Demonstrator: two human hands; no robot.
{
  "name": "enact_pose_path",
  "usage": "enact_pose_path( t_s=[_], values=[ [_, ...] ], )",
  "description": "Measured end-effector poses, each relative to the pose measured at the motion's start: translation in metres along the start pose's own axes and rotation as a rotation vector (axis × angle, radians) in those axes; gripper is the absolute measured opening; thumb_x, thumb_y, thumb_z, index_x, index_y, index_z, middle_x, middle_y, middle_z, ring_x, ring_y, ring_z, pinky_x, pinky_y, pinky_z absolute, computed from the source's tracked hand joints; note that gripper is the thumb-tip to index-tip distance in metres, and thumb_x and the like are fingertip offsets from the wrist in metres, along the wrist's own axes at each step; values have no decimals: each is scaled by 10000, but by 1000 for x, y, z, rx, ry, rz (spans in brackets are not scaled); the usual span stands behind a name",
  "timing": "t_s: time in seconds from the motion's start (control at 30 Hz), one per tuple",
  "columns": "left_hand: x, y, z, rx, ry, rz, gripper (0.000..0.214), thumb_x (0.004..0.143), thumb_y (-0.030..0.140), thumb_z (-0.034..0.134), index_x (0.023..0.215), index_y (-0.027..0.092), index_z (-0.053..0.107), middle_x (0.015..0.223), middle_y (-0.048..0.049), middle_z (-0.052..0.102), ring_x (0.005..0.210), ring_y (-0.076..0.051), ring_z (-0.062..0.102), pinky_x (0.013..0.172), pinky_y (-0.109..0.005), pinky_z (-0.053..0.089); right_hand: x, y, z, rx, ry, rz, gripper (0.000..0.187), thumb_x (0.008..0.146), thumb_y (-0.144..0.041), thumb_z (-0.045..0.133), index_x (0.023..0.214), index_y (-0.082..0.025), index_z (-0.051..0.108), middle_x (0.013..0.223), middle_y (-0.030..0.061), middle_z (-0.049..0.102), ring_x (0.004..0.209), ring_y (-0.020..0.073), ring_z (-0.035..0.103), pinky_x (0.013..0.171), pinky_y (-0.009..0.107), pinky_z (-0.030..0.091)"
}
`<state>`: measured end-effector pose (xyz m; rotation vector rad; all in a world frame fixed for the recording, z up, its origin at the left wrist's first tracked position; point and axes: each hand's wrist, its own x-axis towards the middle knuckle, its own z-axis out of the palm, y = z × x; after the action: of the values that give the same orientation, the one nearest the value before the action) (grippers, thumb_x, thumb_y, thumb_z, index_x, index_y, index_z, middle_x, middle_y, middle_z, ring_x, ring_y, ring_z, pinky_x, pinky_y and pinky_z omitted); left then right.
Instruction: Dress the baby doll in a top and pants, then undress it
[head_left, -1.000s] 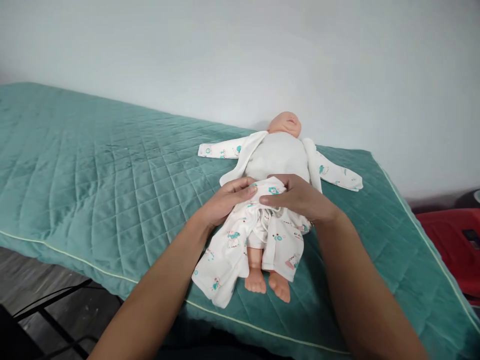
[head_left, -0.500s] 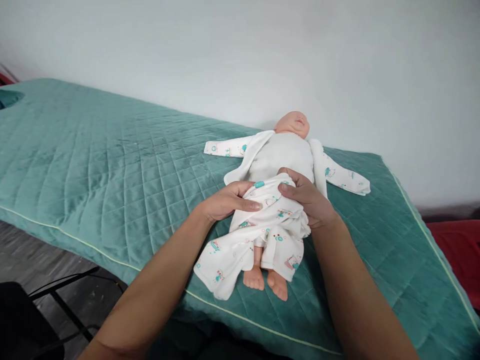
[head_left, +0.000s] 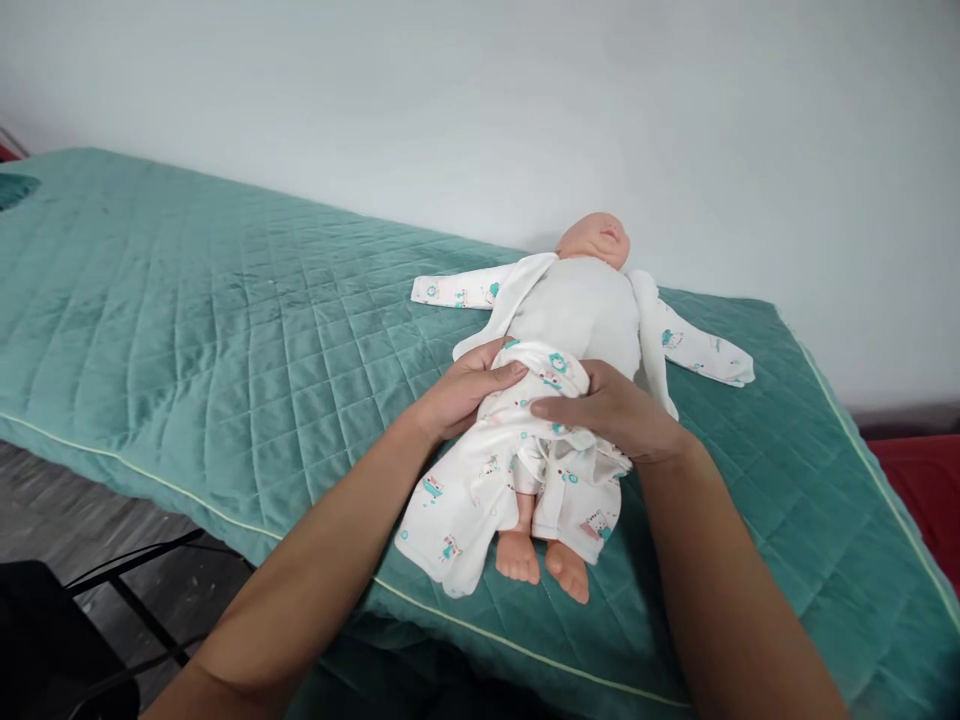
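A baby doll (head_left: 592,240) lies on its back, its head toward the wall and both bare feet toward me. Its white top (head_left: 577,310) has printed sleeves spread out to the sides, with the front panels apart over a white torso. White printed baby pants (head_left: 517,430) are bunched over the doll's hips and legs. My left hand (head_left: 472,385) grips the pants' upper edge on the left, thumb on top. On the right side, my right hand (head_left: 615,405) pinches the same fabric, its thumb pointing left across it. Fingers under the cloth are hidden.
A green quilted cover (head_left: 225,330) with pale piping spreads beneath the doll, against a white wall (head_left: 450,110). A red object (head_left: 915,490) stands beyond the right edge. At lower left are a black chair-like object (head_left: 60,640) and dark floor.
My right hand has shifted down and its thumb reaches farther left over the pants. The left hand has moved slightly up and right. The whole view has shifted a little.
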<state>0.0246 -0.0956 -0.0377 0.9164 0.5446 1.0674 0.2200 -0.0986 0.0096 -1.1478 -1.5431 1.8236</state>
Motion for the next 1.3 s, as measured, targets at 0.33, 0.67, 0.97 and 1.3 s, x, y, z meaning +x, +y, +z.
enact_pose_path(
  t_s=[0.33,0.67,0.97,1.3],
  values=[
    [-7,15,2,324,-150,-187,389,617,296,926,915,138,733,840,-23,689,718,-144,611,626,-241,479,6,4,1,338,142,-154,169,722,-286,806,800,-203,683,647,-19,657,528,139,566,508,265,466],
    [-10,3,6,-51,29,-55,448,698,422,869,987,116,713,876,-99,760,776,-232,731,701,-295,570,2,1,7,-10,-48,-208,397,748,-341,835,1103,-201,724,982,25,750,850,194,680,712,290,541],
    [-10,4,7,2,40,-59,477,669,486,877,927,114,729,809,-85,746,754,-233,720,727,-322,566,-7,-4,1,-269,-128,-111,377,736,-345,843,1081,-223,750,997,20,766,888,218,691,741,308,553],
    [-19,5,-2,419,-37,7,603,558,316,948,1093,159,719,996,-55,728,863,-210,641,747,-272,492,-1,9,1,155,80,-269,340,718,-270,839,1030,-207,718,833,-11,713,753,154,650,667,261,519]
  ],
)
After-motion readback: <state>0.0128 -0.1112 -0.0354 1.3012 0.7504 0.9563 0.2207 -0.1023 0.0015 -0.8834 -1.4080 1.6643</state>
